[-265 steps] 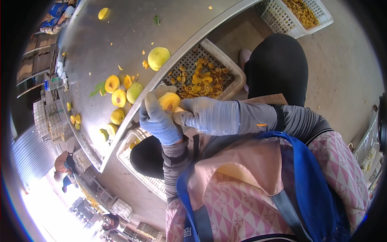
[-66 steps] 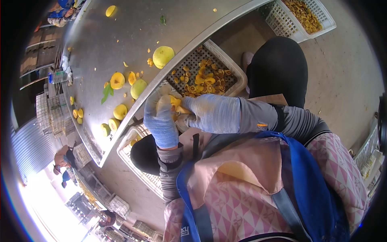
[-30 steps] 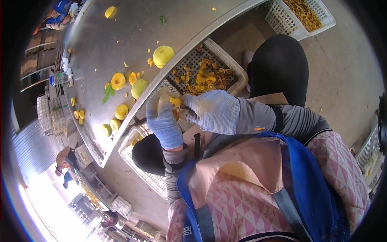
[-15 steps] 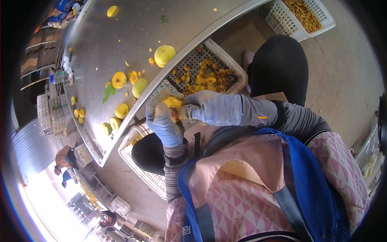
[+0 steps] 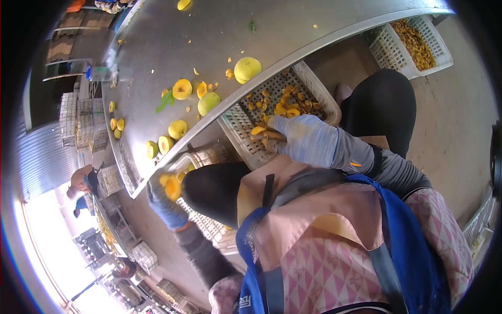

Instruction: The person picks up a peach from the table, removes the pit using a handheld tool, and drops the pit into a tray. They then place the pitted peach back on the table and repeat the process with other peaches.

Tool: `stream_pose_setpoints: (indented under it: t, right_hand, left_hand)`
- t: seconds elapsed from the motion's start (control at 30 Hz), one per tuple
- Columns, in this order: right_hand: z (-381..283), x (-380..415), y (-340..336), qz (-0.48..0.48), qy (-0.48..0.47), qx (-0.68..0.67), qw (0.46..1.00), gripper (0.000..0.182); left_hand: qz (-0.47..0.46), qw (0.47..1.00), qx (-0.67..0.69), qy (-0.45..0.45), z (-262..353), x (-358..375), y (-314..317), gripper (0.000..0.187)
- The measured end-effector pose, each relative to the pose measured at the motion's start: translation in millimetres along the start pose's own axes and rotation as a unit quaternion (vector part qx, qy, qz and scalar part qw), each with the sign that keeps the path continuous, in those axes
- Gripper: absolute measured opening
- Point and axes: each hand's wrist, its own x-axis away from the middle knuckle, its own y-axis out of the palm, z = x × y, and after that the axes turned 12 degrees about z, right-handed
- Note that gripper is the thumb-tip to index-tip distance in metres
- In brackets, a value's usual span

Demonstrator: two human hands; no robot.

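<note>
My left hand [image 5: 166,201], in a blue-grey knit glove, is out to the left beside the table corner. Its fingers are closed round a yellow-orange peach half [image 5: 171,187], over the white crate [image 5: 206,221] by my left knee. My right hand [image 5: 308,140], in a matching glove, is curled over the near side of the pit crate [image 5: 246,141]. An orange-brown peach scrap [image 5: 258,131] shows at its fingertips; I cannot tell whether a tool is also in that grip. Brown and orange pit pieces [image 5: 287,107] lie in this crate.
On the metal table [image 5: 151,57] lie whole yellow-green peaches [image 5: 247,70], cut halves [image 5: 182,89], a green leaf [image 5: 165,101] and small scraps. Its raised rim runs between the table and my lap. Another crate of scraps [image 5: 413,44] stands at upper right. A person [image 5: 81,180] is far left.
My hands were together at the peach and have parted. The left has swung left and down with the peach half. The right has moved over the pit crate with the scrap. The view has shifted.
</note>
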Motion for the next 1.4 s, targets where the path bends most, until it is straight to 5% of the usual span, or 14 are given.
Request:
stream_pose_setpoints:
  t: [0.13, 0.2, 0.23, 0.33, 0.4, 0.63, 0.77, 0.8, 0.93, 1.0, 1.13, 1.2, 1.3, 1.4]
  right_hand:
    - [0, -3, 3, 0.033, -0.046, 0.041, 0.998, 0.031]
    - [4, -3, 7, 0.047, -0.057, 0.06, 0.995, 0.03]
    - [5, -3, 9, 0.062, -0.079, 0.073, 0.992, 0.029]
    - [-3, -6, 5, 0.039, -0.06, 0.091, 0.993, 0.025]
    - [-6, -8, 7, 0.044, -0.059, 0.084, 0.994, 0.022]
    - [-9, -8, -1, 0.084, -0.083, 0.155, 0.981, 0.016]
    - [-5, -12, -5, 0.078, -0.042, 0.124, 0.988, 0.018]
    - [-5, -12, -7, 0.08, -0.045, 0.123, 0.988, 0.018]
    - [-3, -8, -7, 0.089, -0.068, 0.074, 0.991, 0.023]
    - [-2, -9, -6, 0.084, -0.067, 0.073, 0.991, 0.025]
    - [-3, -12, -10, 0.103, -0.061, 0.037, 0.992, 0.028]
    - [-7, -14, -13, 0.11, -0.039, 0.012, 0.993, 0.029]
    - [-12, -24, -20, 0.077, 0.063, -0.085, 0.991, 0.033]
    - [-20, -30, -28, 0.128, 0.118, -0.188, 0.966, 0.043]
  left_hand:
    - [0.013, 0.984, -0.178, -0.025, -49, -37, -67, 0.023]
    - [0.008, 0.949, -0.292, 0.119, -61, -44, -66, 0.016]
    - [0.016, 0.991, -0.135, 0.006, -18, -22, -26, 0.013]
    - [-0.177, 0.956, -0.115, 0.205, 33, 11, 54, 0.013]
    - [-0.261, 0.958, -0.058, 0.108, 51, 38, 103, 0.017]
    - [-0.37, 0.919, -0.096, 0.093, 29, 47, 158, 0.022]
    - [-0.222, 0.943, -0.14, 0.206, 27, -8, 152, 0.019]
    - [-0.189, 0.956, -0.19, 0.116, 35, -30, 153, 0.021]
    - [-0.159, 0.906, -0.379, 0.098, -9, -128, 162, 0.043]
    - [-0.173, 0.854, -0.491, 0.016, -20, -150, 178, 0.048]
    - [-0.205, 0.924, -0.311, -0.085, -33, -152, 199, 0.035]
    - [-0.167, 0.981, -0.102, -0.004, -37, -138, 203, 0.028]
    - [-0.184, 0.965, -0.144, 0.117, 17, -95, 189, 0.028]
    - [-0.257, 0.954, -0.008, 0.153, 35, -50, 172, 0.036]
